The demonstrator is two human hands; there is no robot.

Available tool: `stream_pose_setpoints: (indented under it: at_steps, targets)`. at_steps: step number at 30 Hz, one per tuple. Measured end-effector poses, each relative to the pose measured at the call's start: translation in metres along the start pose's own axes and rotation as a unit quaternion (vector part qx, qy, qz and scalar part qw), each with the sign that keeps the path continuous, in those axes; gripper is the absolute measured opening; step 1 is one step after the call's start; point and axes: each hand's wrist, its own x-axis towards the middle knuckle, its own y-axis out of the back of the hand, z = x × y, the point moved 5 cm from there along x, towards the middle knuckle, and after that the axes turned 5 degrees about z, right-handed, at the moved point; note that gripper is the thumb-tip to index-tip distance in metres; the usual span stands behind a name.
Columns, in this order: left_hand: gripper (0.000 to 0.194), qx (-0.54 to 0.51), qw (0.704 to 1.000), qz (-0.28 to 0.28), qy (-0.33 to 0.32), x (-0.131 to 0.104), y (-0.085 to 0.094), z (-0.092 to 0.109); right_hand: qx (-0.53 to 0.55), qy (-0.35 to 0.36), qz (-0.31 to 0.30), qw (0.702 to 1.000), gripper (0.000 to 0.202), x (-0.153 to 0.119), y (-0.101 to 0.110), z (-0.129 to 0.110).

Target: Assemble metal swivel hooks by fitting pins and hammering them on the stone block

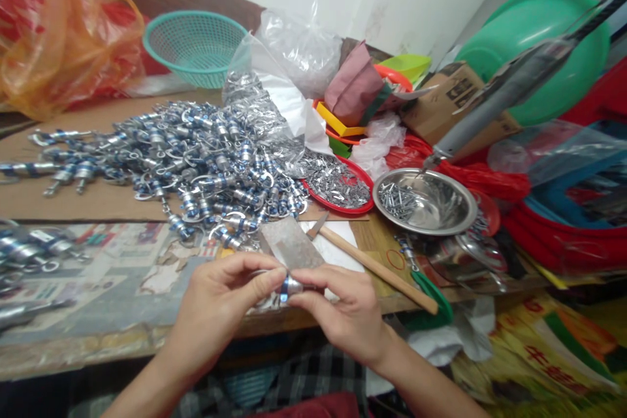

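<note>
Between my two hands is a small silver and blue metal keychain (292, 285), just over the front edge of the workbench. My left hand (218, 294) pinches its left end between thumb and forefinger. From the other side, the thumb and fingertips of my right hand (345, 307) close on the silver body. Fingers cover much of the piece. Right behind my hands lies a flat grey metal plate (291, 243). A large heap of similar keychains (196, 157) with split rings spreads across cardboard beyond it.
A hammer (377, 266) lies slanted to the right. Behind it stand a red tray (365, 199) of small metal strips and a steel bowl (448, 202) with metal pins. A grey lever arm (499, 95) reaches over the bowl. A turquoise basket (196, 46) sits at the back.
</note>
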Motion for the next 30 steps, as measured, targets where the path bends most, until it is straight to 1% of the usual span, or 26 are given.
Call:
stream_pose_setpoints:
  at_steps: [2, 3, 4, 6, 8, 10, 11, 12, 13, 14, 15, 17, 19, 21, 23, 25, 27, 30]
  targets:
    - [0.016, -0.013, 0.998, 0.044, 0.032, -0.002, 0.0, -0.008, 0.018, -0.093, 0.004, 0.996, 0.014, -0.001, -0.002, 0.008]
    - [0.023, -0.028, 0.997, 0.055, 0.042, -0.003, -0.002, -0.011, 0.031, -0.139, 0.003, 0.99, 0.013, -0.003, -0.002, 0.012]
    - [0.031, -0.051, 0.996, 0.055, 0.047, -0.004, -0.004, -0.013, 0.044, -0.181, 0.001, 0.983, 0.013, -0.005, -0.003, 0.016]
    - [0.051, -0.097, 0.993, 0.036, 0.049, -0.006, -0.008, -0.015, 0.068, -0.245, -0.01, 0.967, 0.017, -0.008, -0.005, 0.022]
    - [0.061, -0.124, 0.991, 0.024, 0.049, -0.006, -0.009, -0.016, 0.078, -0.27, -0.059, 0.958, 0.02, -0.005, -0.006, 0.027]
    - [0.062, -0.134, 0.989, 0.011, 0.064, -0.004, -0.008, -0.018, 0.039, -0.242, -0.109, 0.963, 0.018, 0.008, -0.001, 0.034]
    - [0.063, -0.138, 0.987, -0.004, 0.076, -0.003, -0.008, -0.019, -0.024, -0.208, -0.11, 0.972, 0.018, 0.02, 0.006, 0.041]
    - [0.064, -0.142, 0.986, -0.02, 0.089, -0.001, -0.008, -0.019, -0.098, -0.169, -0.096, 0.976, 0.019, 0.035, 0.015, 0.049]
    - [0.066, -0.144, 0.984, -0.034, 0.101, 0.0, -0.008, -0.02, -0.206, -0.129, -0.049, 0.969, 0.02, 0.051, 0.027, 0.059]
    - [0.068, -0.143, 0.982, -0.047, 0.11, 0.002, -0.008, -0.02, -0.336, -0.097, -0.02, 0.937, 0.023, 0.067, 0.037, 0.071]
    - [0.068, -0.14, 0.982, -0.061, 0.115, 0.004, -0.008, -0.02, -0.38, -0.098, -0.016, 0.92, 0.024, 0.081, 0.043, 0.085]
    - [0.067, -0.13, 0.98, -0.091, 0.12, 0.006, -0.01, -0.018, -0.434, -0.112, -0.031, 0.893, 0.023, 0.104, 0.048, 0.115]
    - [0.067, -0.118, 0.979, -0.115, 0.122, 0.009, -0.012, -0.016, -0.465, -0.133, -0.06, 0.873, 0.021, 0.119, 0.048, 0.138]
    - [0.068, -0.107, 0.978, -0.122, 0.13, 0.011, -0.012, -0.015, -0.491, -0.145, -0.085, 0.855, 0.023, 0.125, 0.044, 0.151]
    - [0.072, -0.105, 0.975, -0.129, 0.144, 0.014, -0.011, -0.016, -0.505, -0.153, -0.104, 0.843, 0.027, 0.125, 0.042, 0.156]
    - [0.077, -0.112, 0.971, -0.143, 0.155, 0.017, -0.011, -0.019, -0.509, -0.159, -0.123, 0.837, 0.028, 0.123, 0.042, 0.158]
    - [0.082, -0.123, 0.969, -0.149, 0.156, 0.021, -0.01, -0.022, -0.505, -0.162, -0.138, 0.836, 0.028, 0.121, 0.044, 0.159]
    - [0.087, -0.128, 0.97, -0.137, 0.156, 0.026, -0.008, -0.026, -0.492, -0.162, -0.147, 0.843, 0.03, 0.117, 0.046, 0.16]
